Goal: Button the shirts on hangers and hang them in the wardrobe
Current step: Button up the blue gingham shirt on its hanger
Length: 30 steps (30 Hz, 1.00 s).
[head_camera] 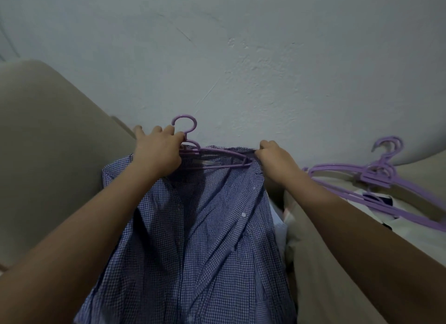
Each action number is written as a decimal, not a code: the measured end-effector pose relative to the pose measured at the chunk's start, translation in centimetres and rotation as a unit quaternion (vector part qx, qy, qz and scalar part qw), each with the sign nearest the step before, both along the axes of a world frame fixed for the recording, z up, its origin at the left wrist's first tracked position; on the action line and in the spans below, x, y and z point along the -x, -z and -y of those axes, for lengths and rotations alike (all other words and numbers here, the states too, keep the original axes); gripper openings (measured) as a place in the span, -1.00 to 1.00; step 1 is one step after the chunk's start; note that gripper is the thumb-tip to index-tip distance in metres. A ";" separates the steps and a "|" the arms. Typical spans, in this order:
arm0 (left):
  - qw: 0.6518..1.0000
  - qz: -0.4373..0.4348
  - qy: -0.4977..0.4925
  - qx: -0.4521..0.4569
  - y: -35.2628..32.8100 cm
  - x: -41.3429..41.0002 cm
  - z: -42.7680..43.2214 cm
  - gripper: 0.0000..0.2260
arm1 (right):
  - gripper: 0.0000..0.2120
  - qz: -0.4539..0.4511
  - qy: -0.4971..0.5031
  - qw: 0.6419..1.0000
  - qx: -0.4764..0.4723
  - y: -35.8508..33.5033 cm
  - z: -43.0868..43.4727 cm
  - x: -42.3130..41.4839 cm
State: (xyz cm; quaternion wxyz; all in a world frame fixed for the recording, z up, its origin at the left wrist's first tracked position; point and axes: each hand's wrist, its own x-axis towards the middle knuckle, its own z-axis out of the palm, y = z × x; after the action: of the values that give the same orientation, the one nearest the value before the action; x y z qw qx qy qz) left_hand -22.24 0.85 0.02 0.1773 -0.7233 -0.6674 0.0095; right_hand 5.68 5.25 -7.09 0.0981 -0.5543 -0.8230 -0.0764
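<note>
A blue-and-white checked shirt hangs open down the middle of the view, its white buttons showing along the right front edge. A purple plastic hanger sits partly inside its shoulders, hook up against the wall. My left hand grips the hanger at the neck just below the hook. My right hand pinches the shirt's right shoulder fabric over the hanger's end.
Several spare purple hangers lie at the right on a pile of white and dark clothes. Beige upholstery rises at the left and lower right. A grey-blue wall fills the background.
</note>
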 end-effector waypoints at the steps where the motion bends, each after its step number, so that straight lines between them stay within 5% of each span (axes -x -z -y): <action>1: 1.000 -0.003 0.001 -0.006 0.3 -0.2 -0.2 -0.63 | -0.86 -0.018 0.010 1.000 0.005 -0.1 -0.1 0.1; 7: 1.000 0.010 0.019 -0.013 2.0 -0.2 -1.6 -0.71 | -0.75 -0.291 0.046 0.951 0.097 -2.2 0.8 3.5; 12: 0.989 0.145 0.023 0.027 3.5 0.9 -3.7 -0.78 | -0.76 -0.462 0.083 0.873 0.135 -2.4 -0.2 8.2; 23: 0.914 0.403 -0.022 -0.040 11.4 0.5 -7.4 -0.75 | -0.55 -0.611 0.069 0.717 0.328 3.6 -4.3 12.2; 28: 0.842 0.532 0.005 -0.089 15.3 1.2 -4.5 -0.51 | -0.72 -0.608 0.044 0.750 0.256 7.5 -2.0 11.3; 30: 0.809 0.570 -0.013 -0.142 16.3 0.9 -2.9 -0.53 | -0.74 -0.645 0.057 0.734 0.205 8.5 -0.7 11.7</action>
State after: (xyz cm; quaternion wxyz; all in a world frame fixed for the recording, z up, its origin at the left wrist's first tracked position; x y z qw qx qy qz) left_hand -23.17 3.72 -16.27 -0.1342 -0.5572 -0.6517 -0.4968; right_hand -5.99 5.94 -15.63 0.4846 -0.5230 -0.5251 0.4646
